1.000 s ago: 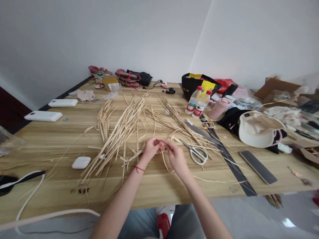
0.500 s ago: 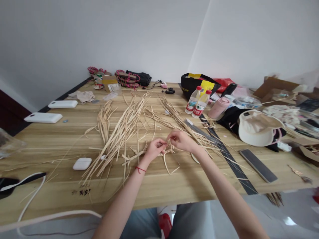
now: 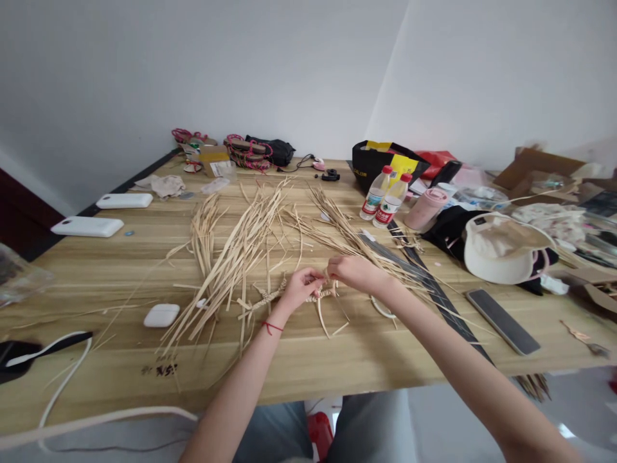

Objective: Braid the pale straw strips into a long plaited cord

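Observation:
A plaited straw piece (image 3: 270, 296) lies near the front of the table, its right part passing under my hands. My left hand (image 3: 303, 289), with a red string at the wrist, is closed on this piece, thumb and fingers pinched together. Just right of it my right hand (image 3: 354, 272) is closed too, fingertips pinched on what looks like a straw strip; the fingers partly hide it. Loose strip ends (image 3: 322, 319) hang towards me below the hands. A large bundle of straw strips (image 3: 236, 257) spreads out to the left, and another bundle (image 3: 337, 222) lies beyond my right hand.
On the right are two water bottles (image 3: 375, 193), a pink cup (image 3: 426, 209), a white cap (image 3: 501, 247) and a phone (image 3: 504, 320). A white earbud case (image 3: 161, 316) and white power banks (image 3: 87, 226) lie left. A black bag (image 3: 371, 164) stands at the back.
My right hand has turned and shifted slightly right, its forearm swinging outward to the right. The left hand stays on the plaited straw piece. The view has shifted slightly.

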Motion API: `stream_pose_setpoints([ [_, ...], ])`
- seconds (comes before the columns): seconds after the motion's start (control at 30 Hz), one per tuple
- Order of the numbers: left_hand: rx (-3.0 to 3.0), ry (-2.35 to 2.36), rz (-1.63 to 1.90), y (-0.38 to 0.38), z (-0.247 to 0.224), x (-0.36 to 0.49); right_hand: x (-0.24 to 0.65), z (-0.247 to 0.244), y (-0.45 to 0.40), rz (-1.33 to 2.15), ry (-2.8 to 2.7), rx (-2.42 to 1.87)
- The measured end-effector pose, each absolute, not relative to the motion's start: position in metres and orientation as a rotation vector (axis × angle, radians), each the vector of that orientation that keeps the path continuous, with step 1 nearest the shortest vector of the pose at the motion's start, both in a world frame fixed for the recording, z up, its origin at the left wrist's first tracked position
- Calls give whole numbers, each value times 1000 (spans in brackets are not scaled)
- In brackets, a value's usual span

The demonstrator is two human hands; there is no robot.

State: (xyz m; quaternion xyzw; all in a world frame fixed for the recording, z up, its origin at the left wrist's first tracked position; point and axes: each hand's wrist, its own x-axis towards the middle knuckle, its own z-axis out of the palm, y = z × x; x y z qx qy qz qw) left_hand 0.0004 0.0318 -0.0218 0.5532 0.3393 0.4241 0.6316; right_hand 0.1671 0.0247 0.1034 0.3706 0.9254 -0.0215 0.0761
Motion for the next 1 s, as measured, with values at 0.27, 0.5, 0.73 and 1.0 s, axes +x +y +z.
stream_pose_setpoints([
  [0.27, 1248, 771, 962, 32, -22, 0, 173, 94, 23, -124, 2744, 1114],
  [0.5, 1276, 791, 969, 32, -23, 2, 172, 92, 20, -47, 2779, 1108],
  [0.73, 1308, 785, 951, 31, -26, 1, 177, 86, 30, -234, 2909, 1129],
  [1.0, 1336, 775, 945, 32, -28, 0, 192, 72, 45, -691, 3038, 1148],
])
